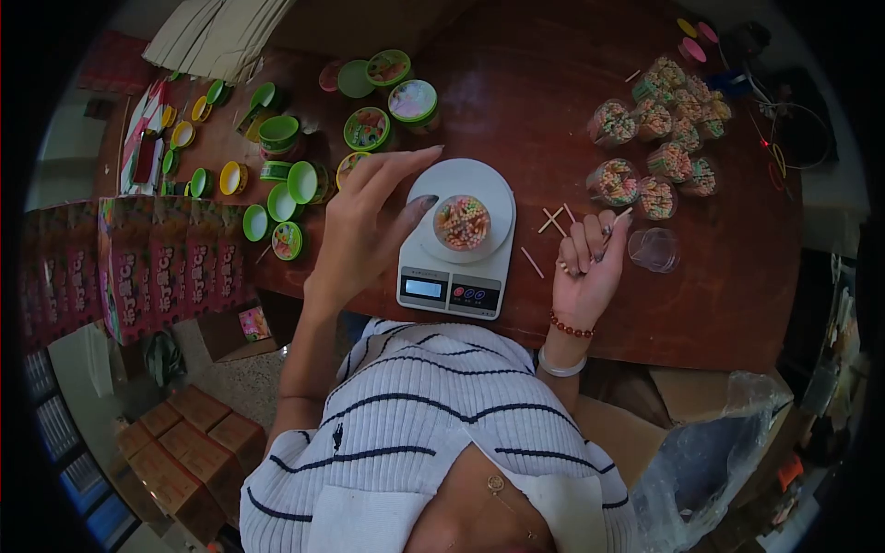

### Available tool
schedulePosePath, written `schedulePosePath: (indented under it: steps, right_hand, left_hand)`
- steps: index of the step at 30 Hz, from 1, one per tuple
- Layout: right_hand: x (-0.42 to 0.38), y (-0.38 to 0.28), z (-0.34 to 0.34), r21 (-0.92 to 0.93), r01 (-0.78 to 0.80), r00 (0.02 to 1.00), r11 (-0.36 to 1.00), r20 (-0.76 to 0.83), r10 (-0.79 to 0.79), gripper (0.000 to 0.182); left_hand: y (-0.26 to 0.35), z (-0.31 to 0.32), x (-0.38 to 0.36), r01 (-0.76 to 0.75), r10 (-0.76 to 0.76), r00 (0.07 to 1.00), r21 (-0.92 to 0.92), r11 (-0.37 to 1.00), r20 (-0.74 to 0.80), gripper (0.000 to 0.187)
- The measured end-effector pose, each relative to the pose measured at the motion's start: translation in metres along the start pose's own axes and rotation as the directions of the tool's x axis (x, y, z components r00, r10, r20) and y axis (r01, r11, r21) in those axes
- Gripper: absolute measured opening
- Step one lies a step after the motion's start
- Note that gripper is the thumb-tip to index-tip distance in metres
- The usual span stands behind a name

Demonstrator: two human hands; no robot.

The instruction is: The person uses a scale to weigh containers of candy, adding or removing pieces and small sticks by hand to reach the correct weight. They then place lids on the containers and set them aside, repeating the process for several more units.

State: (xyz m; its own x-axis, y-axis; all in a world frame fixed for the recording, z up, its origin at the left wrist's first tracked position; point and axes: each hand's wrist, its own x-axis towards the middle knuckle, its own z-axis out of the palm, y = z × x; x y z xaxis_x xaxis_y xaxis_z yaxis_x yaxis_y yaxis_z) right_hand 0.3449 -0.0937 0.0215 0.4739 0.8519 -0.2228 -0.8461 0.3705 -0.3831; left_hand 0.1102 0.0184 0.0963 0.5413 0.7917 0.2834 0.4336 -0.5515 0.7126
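- The left hand (pixel 369 221) hovered open beside the kitchen scale (pixel 458 241), fingers spread and clasping nothing, its thumb tip near the cup of candy sticks (pixel 462 222).
- That cup stood on the scale's round white platform, in the middle of the wooden table (pixel 553 83).
- The right hand (pixel 587 263) lay palm up just right of the scale, fingers curled around a few sticks (pixel 612 223).
- Loose sticks (pixel 551 221) lay between scale and hand.
- Filled cups (pixel 659 129) clustered further right, an empty clear cup (pixel 654 249) beside them.
- Green and yellow lids (pixel 267 180) lay left.

A clear round plastic cup (pixel 461 222) of multicoloured candy sticks stands upright on the scale, just beside the left hand's (pixel 367 217) thumb. Thin pale sticks (pixel 612 223) lie pinched in the right hand's (pixel 588 261) fingers.
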Motion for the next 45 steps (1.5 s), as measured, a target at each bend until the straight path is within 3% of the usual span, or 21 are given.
schedulePosePath:
  steps: [3, 4, 6, 7, 9, 10, 12, 14, 17, 20, 24, 26, 30, 33, 35, 36, 38, 39, 41, 43, 45]
  right_hand:
    - [-0.002, 0.005, 0.028, -0.351, -0.106, 0.979, 0.930, 0.125, 0.159, 0.029]
    - [-0.003, 0.005, 0.028, -0.442, -0.148, 0.936, 0.885, 0.226, 0.270, 0.024]
    - [-0.006, 0.007, 0.036, -0.562, -0.148, 0.896, 0.814, 0.273, 0.351, 0.021]
    - [-0.006, 0.008, 0.040, -0.667, -0.119, 0.849, 0.736, 0.315, 0.423, 0.019]
    - [-0.007, 0.006, 0.045, -0.682, -0.057, 0.886, 0.730, 0.302, 0.352, 0.024]
    - [-0.006, 0.006, 0.048, -0.785, 0.121, 0.909, 0.607, 0.333, 0.250, 0.027]
    - [-0.006, 0.006, 0.046, -0.854, 0.277, 0.913, 0.441, 0.377, 0.156, 0.029]
    - [-0.006, 0.004, 0.041, -0.898, 0.384, 0.888, 0.214, 0.423, 0.179, 0.028]
    - [-0.008, 0.006, 0.044, -0.916, 0.382, 0.904, 0.121, 0.398, 0.158, 0.029]
    - [-0.006, 0.006, 0.045, -0.929, 0.365, 0.905, 0.062, 0.370, 0.211, 0.028]
    - [-0.008, 0.004, 0.053, -0.891, 0.431, 0.867, 0.142, 0.452, 0.207, 0.030]
    - [-0.011, 0.003, 0.050, -0.912, 0.338, 0.866, 0.231, 0.398, 0.304, 0.032]
    - [-0.011, 0.006, 0.043, -0.917, 0.265, 0.860, 0.299, 0.365, 0.356, 0.035]
    - [-0.010, 0.009, 0.035, -0.899, 0.163, 0.837, 0.408, 0.344, 0.425, 0.037]
    - [-0.008, 0.010, 0.027, -0.854, 0.052, 0.821, 0.518, 0.332, 0.464, 0.036]
    - [-0.006, 0.011, 0.024, -0.805, -0.025, 0.813, 0.593, 0.329, 0.481, 0.034]
    - [-0.006, 0.013, 0.018, -0.763, -0.085, 0.811, 0.641, 0.320, 0.489, 0.030]
    - [-0.007, 0.014, 0.017, -0.714, -0.149, 0.810, 0.684, 0.309, 0.499, 0.027]
    - [-0.009, 0.012, 0.016, -0.702, -0.148, 0.843, 0.697, 0.279, 0.460, 0.026]
    - [-0.009, 0.009, 0.014, -0.689, -0.144, 0.873, 0.710, 0.250, 0.420, 0.027]
    - [-0.009, 0.008, 0.007, -0.680, -0.178, 0.923, 0.711, 0.135, 0.360, 0.031]
  left_hand:
    - [0.020, 0.000, 0.020, -0.148, 0.152, 0.978, -0.040, 0.988, 0.144, 0.047]
    - [0.021, 0.010, 0.024, -0.119, 0.152, 0.974, -0.184, 0.976, 0.171, 0.045]
    - [0.031, 0.018, 0.035, -0.157, 0.224, 0.942, -0.260, 0.953, 0.251, 0.043]
    - [0.033, 0.022, 0.040, -0.193, 0.241, 0.950, -0.236, 0.952, 0.196, 0.035]
    - [0.028, 0.022, 0.043, -0.216, 0.261, 0.950, -0.244, 0.945, 0.171, 0.031]
    - [0.026, 0.023, 0.044, -0.241, 0.284, 0.948, -0.254, 0.937, 0.145, 0.026]
    - [0.028, 0.024, 0.046, -0.207, 0.260, 0.950, -0.272, 0.940, 0.175, 0.023]
    - [0.032, 0.023, 0.048, -0.172, 0.236, 0.951, -0.289, 0.942, 0.202, 0.019]
    - [0.033, 0.023, 0.049, -0.063, 0.133, 0.954, -0.253, 0.965, 0.268, 0.017]
    - [0.028, 0.027, 0.050, -0.165, 0.218, 0.959, -0.264, 0.950, 0.184, 0.022]
    - [0.019, 0.021, 0.048, 0.046, 0.103, 0.938, -0.411, 0.910, 0.331, 0.016]
    - [0.016, 0.020, 0.046, 0.181, 0.025, 0.916, -0.467, 0.865, 0.400, 0.015]
    - [0.014, 0.022, 0.043, 0.146, 0.049, 0.923, -0.468, 0.872, 0.381, 0.014]
    - [0.016, 0.017, 0.045, 0.218, 0.001, 0.872, -0.391, 0.894, 0.489, 0.013]
    - [0.016, 0.017, 0.045, 0.052, 0.087, 0.919, -0.338, 0.940, 0.384, 0.011]
    - [0.015, 0.016, 0.045, 0.048, 0.089, 0.921, -0.336, 0.940, 0.380, 0.011]
    - [0.013, 0.016, 0.044, -0.115, 0.192, 0.959, -0.332, 0.936, 0.209, 0.011]
    - [0.013, 0.014, 0.043, -0.116, 0.192, 0.959, -0.331, 0.936, 0.207, 0.011]
    - [0.013, 0.006, 0.039, -0.037, 0.055, 0.998, -0.353, 0.935, 0.041, 0.015]
    - [0.010, -0.009, 0.031, -0.049, 0.054, 0.998, -0.250, 0.967, 0.012, 0.013]
    - [0.005, -0.016, 0.020, -0.116, 0.115, 0.993, 0.032, 0.993, 0.009, 0.012]
